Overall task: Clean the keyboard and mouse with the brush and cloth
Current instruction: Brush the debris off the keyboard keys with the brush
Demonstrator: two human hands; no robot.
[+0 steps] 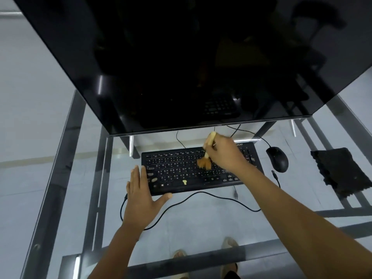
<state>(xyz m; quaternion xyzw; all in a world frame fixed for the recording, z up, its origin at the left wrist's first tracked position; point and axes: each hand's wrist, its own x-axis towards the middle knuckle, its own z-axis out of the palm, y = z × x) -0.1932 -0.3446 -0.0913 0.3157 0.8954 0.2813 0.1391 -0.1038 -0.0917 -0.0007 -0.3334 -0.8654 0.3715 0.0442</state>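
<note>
The right hand grips the brush, bristles on the keyboard below it. The left hand lies flat, fingers straight, on the keyboard's near-left corner.

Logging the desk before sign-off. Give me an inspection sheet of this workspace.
Surface: glass table on a metal frame; floor shows through.
Job's things: black keyboard lies flat with pale specks on some keys; brush bristles are on the keys; black mouse sits right of the keyboard; dark cloth lies crumpled at far right.
Clutter: nothing seen.
Grips: left hand lies flat, steadying the keyboard's near-left corner; right hand holds the brush.
Cables: black cable loops in front of the keyboard; a loose plug lies near the mouse.
Surroundings: dark monitor behind; feet below.
</note>
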